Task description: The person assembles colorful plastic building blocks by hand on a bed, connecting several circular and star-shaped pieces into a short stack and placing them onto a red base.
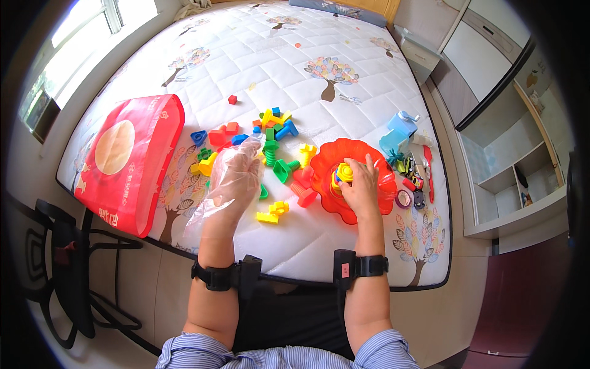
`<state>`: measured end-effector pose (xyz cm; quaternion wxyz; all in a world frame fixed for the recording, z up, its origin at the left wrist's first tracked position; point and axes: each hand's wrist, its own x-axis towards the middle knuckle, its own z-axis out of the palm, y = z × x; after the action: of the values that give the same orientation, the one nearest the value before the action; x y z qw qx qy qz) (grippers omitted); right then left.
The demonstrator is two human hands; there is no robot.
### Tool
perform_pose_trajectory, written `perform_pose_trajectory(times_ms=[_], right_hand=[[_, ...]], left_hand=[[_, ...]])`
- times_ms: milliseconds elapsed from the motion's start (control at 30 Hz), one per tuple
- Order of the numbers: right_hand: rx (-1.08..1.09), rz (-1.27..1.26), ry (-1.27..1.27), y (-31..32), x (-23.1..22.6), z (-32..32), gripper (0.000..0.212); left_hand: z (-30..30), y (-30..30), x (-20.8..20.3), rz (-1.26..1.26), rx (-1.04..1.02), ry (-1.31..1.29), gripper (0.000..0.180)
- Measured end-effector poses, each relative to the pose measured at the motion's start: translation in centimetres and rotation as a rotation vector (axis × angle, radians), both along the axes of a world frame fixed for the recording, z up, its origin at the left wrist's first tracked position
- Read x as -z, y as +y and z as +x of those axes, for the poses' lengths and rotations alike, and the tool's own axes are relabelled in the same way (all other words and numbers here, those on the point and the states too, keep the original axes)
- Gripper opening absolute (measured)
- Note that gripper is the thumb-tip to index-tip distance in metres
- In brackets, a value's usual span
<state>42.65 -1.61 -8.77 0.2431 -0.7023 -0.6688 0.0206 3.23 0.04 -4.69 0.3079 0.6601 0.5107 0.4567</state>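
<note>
Loose clear plastic [212, 206] covers my left hand [243, 167] down to the wrist; whether it is a bag or a glove I cannot tell. The left fingers are bunched beside a blue toy piece [239, 139] and a green toy screw [270, 150]; anything between them is hidden. My right hand [362, 186] pinches a yellow hexagonal toy nut [345, 172] over a red flower-shaped bowl [332, 150]. Another yellow piece with some blue shows just beneath it. Left of the bowl lie a red toy screw [303, 193], a green piece [283, 170] and yellow pieces [268, 218].
A red bag [147, 166] lies at the left of the patterned mattress [246, 80]. A light blue bottle [402, 123], purple tape roll [404, 198] and small items lie right of the bowl. One red block [232, 99] sits farther back. A black chair [64, 264] stands at lower left.
</note>
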Motion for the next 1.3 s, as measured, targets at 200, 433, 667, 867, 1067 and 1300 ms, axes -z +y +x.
perform_pose_trajectory(times_ms=[200,433,667,867,1067,1300], right_hand=[[-0.006,0.017,0.024,-0.4,-0.7,-0.2,0.073],[-0.01,0.053,0.129,-0.6,-2.3,0.5,0.071],[-0.008,0.106,0.282,-1.0,-2.4,0.4,0.075],[0.002,0.013,0.173,-1.4,-2.9,0.6,0.079],[-0.161,0.054,0.851,-2.3,-5.7,-0.7,0.077],[-0.312,0.08,1.434,-3.5,-8.2,-2.5,0.076]], left_hand=[[-0.2,0.0,0.0,-0.006,-0.013,-0.017,0.045],[0.3,-0.3,-0.1,-0.006,-0.013,-0.041,0.048],[0.5,-0.4,-0.3,-0.006,-0.011,-0.057,0.051],[1.0,-0.2,-0.7,-0.011,0.008,-0.071,0.053],[2.0,0.3,-3.1,-0.05,0.086,-0.053,0.056],[8.0,-1.8,-6.4,-0.208,0.425,-0.172,0.118]])
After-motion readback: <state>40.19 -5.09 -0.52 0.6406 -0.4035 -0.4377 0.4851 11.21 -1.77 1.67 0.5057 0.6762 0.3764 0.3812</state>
